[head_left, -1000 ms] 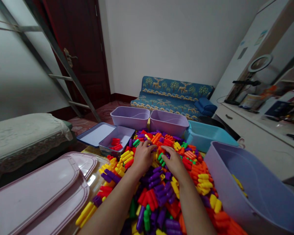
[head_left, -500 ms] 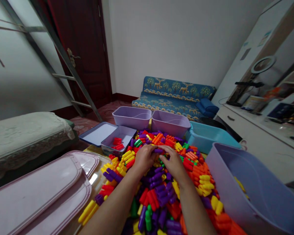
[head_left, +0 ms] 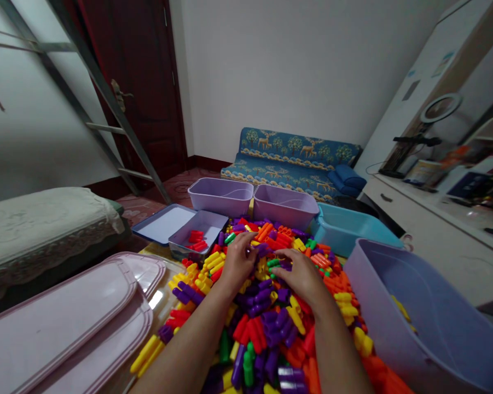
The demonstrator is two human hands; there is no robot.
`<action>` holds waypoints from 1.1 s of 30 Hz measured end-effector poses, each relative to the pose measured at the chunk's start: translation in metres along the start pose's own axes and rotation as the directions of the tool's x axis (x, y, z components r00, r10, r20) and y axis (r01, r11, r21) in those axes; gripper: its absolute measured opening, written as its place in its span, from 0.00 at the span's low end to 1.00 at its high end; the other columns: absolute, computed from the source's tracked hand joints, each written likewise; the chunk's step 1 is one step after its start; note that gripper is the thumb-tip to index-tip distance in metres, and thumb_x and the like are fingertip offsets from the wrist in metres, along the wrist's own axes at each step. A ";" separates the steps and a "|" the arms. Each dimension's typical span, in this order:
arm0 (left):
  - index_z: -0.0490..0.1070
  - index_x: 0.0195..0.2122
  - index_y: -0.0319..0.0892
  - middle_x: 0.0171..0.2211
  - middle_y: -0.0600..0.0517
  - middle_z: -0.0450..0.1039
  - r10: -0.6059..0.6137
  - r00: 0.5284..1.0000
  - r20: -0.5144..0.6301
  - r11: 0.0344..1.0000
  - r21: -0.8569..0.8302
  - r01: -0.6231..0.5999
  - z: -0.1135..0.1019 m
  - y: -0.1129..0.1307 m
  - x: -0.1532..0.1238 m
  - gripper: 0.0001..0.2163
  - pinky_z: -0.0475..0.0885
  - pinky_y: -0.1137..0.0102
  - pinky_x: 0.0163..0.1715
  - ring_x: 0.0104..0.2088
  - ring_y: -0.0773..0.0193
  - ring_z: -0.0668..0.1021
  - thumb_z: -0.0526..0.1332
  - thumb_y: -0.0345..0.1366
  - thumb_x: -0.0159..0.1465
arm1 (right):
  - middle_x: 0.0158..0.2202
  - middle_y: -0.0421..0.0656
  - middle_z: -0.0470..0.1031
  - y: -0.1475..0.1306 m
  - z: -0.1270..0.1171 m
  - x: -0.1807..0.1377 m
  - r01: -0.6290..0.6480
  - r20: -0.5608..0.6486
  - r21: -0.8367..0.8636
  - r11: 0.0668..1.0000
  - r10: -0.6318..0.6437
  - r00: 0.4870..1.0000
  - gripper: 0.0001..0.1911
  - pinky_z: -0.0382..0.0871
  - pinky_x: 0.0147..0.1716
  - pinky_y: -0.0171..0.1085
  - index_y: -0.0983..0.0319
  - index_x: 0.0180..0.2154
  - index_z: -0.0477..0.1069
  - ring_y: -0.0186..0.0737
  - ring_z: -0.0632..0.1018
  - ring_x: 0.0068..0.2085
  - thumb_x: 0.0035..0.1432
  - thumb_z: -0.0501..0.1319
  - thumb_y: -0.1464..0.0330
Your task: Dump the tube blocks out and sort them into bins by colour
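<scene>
Both my hands lie palm-down on the pile of plastic pegs (head_left: pixel 271 306) that covers the counter in front of me. My left hand (head_left: pixel 238 261) has its fingers curled loosely, tips touching a purple peg (head_left: pixel 261 249) near the far middle of the pile; whether it actually grips the peg I cannot tell. My right hand (head_left: pixel 301 273) rests flat with fingers spread, open, over purple and green pegs just beside the left.

Around the pile: a small tray (head_left: pixel 207 225) at far left holding a few red pegs (head_left: pixel 196 239), its flat lid (head_left: pixel 164 223) lying beside it. Two lilac bins (head_left: pixel 221 203) stand side by side at the far edge, a blue bin (head_left: pixel 353 227) to their right. A large lilac tub (head_left: pixel 435 323) crowds my right forearm, with a few yellow pegs (head_left: pixel 400 309) inside. Stacked pink lids (head_left: pixel 65 323) fill the near left. Pegs lie heaped right up against the tray and tub walls.
</scene>
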State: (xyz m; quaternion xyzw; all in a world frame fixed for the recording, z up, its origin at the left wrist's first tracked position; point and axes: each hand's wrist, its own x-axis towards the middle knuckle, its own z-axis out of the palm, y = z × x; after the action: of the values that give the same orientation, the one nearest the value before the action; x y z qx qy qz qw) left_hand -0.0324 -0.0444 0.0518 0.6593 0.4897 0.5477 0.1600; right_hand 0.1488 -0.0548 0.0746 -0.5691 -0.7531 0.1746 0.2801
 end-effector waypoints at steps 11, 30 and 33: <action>0.77 0.37 0.42 0.34 0.50 0.79 0.043 0.993 0.112 0.999 0.028 -0.047 0.002 0.002 -0.003 0.08 0.73 0.69 0.38 0.35 0.63 0.79 0.61 0.25 0.59 | 0.45 0.48 0.76 -0.003 0.010 -0.004 0.049 0.049 -0.239 0.970 -0.039 0.998 0.26 0.65 0.50 0.43 0.58 0.49 0.75 0.49 0.75 0.48 0.45 0.62 0.73; 0.74 0.50 0.42 0.41 0.41 0.75 -0.125 0.976 0.177 0.811 0.586 -0.002 -0.005 0.009 -0.009 0.22 0.68 0.57 0.46 0.47 0.45 0.71 0.65 0.46 0.56 | 0.46 0.51 0.74 -0.004 0.013 0.001 -0.051 -0.022 -0.172 0.984 0.047 0.999 0.23 0.69 0.46 0.42 0.63 0.50 0.72 0.49 0.76 0.46 0.53 0.63 0.63; 0.74 0.50 0.42 0.41 0.42 0.75 -0.122 0.960 0.250 0.827 0.560 -0.041 -0.006 0.010 -0.008 0.22 0.68 0.55 0.48 0.47 0.45 0.72 0.65 0.43 0.55 | 0.48 0.51 0.75 -0.008 0.014 -0.001 -0.042 0.025 -0.184 0.982 0.048 0.999 0.28 0.66 0.50 0.45 0.63 0.55 0.69 0.51 0.75 0.50 0.52 0.64 0.62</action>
State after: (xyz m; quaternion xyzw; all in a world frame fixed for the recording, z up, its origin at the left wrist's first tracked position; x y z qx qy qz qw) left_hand -0.0324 -0.0576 0.0570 0.7360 0.6154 0.2795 0.0378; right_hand 0.1340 -0.0573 0.0677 -0.6068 -0.7568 0.1193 0.2116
